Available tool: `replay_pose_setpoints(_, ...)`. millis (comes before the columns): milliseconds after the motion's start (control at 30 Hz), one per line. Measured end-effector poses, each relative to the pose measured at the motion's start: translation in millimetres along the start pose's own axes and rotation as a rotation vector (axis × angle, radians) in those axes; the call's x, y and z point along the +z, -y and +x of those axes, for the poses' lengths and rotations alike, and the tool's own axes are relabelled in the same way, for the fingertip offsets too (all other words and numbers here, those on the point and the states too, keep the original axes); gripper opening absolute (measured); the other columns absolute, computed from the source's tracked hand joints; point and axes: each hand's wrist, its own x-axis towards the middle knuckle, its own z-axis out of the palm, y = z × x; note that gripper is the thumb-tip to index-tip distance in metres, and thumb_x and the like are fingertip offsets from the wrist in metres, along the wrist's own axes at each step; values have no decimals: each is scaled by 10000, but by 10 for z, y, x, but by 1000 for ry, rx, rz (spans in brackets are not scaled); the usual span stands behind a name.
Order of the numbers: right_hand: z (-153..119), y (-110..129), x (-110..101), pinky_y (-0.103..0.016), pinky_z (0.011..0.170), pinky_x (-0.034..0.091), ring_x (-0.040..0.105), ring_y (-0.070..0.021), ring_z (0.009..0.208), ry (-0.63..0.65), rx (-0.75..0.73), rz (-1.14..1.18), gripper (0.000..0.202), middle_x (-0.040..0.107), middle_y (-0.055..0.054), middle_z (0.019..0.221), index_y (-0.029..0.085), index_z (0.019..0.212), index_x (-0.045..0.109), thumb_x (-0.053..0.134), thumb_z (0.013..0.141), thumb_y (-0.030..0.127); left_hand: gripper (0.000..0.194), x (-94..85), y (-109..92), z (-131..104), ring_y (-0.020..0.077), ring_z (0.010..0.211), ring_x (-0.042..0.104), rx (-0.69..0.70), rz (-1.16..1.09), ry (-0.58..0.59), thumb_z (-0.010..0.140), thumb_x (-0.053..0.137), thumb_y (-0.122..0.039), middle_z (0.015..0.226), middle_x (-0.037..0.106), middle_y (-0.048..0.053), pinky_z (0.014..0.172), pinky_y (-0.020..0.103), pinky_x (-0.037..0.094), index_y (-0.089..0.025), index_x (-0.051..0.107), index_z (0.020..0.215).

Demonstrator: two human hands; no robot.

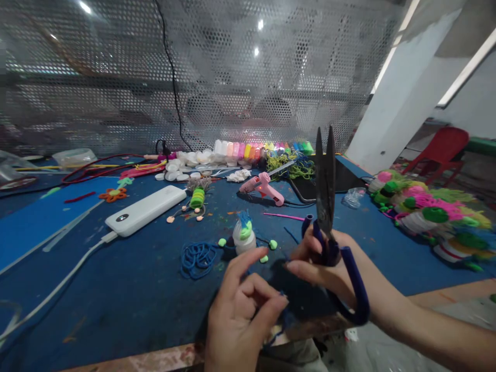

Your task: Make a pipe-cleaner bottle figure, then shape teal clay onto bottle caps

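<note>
Pinching blue yarn (pixel 283 294), mostly hidden in its grip, the left hand (pixel 244 310) half-curls. The right hand (pixel 321 272) wraps scissors (pixel 326 191), blades upward, long axis near-vertical.

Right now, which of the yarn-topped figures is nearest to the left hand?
The white figure with blue yarn on top, beyond the left hand; the green figure is by the power bank, the heaped figures far right.

A blue-topped table (pixel 147 299) is strewn with craft things: a white power bank (pixel 149 209) is laid at left, a pink glue gun (pixel 265 188) behind, blue cord (pixel 197 260) loosely coiled, a small white bottle (pixel 245 244) stood beside it.
</note>
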Motion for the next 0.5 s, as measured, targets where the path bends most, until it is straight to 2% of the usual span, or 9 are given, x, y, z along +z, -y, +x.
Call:
replay_pose_setpoints(67, 104, -144, -176, -213, 515, 360, 453, -95, 557, -81, -27, -113, 351, 516, 41, 621, 211, 651, 345, 665, 714, 341, 458, -8, -19, 31, 30, 485, 480, -14, -44, -44, 613, 768, -149, 949, 642, 32, 394, 130, 346, -261, 632, 1037)
replay_pose_setpoints(133, 207, -313, -349, -216, 508, 329, 407, -95, 553, -143, -40, -250, 362, 460, 52, 605, 208, 662, 374, 689, 693, 384, 386, 0, -43, 52, 18, 486, 457, -16, -91, -103, 600, 764, -141, 915, 625, 10, 423, 131, 359, -237, 627, 948)
replay_pose_setpoints(233, 252, -450, -456, -221, 507, 309, 378, -99, 554, -184, -6, -365, 404, 436, 51, 588, 206, 652, 385, 721, 660, 430, 301, 34, -65, 65, 9, 501, 450, -20, -146, -146, 569, 764, -129, 898, 585, -16, 490, 147, 408, -206, 603, 812)
replay_pose_setpoints(300, 176, -405, -380, -222, 524, 343, 423, -107, 578, -121, 18, -225, 437, 494, 33, 618, 214, 649, 344, 712, 673, 449, 286, 54, -63, 68, 10, 509, 452, -19, -161, -154, 562, 763, -117, 884, 562, -24, 501, 150, 414, -193, 569, 758)
replay_pose_setpoints(400, -23, -217, -124, -215, 535, 383, 480, -106, 605, 70, 53, 65, 446, 593, 6, 712, 219, 673, 315, 712, 692, 422, 284, 50, -39, 76, 15, 519, 458, 3, -157, -153, 567, 767, -114, 858, 542, -27, 529, 156, 436, -179, 531, 712)
replay_pose_setpoints(500, -162, -62, 133, -194, 489, 357, 458, -81, 558, 263, 123, 272, 455, 596, 20, 720, 212, 693, 351, 770, 640, 380, 294, 13, -12, 92, 35, 541, 497, 13, -103, -118, 568, 783, -134, 855, 542, -25, 538, 169, 461, -170, 504, 655)
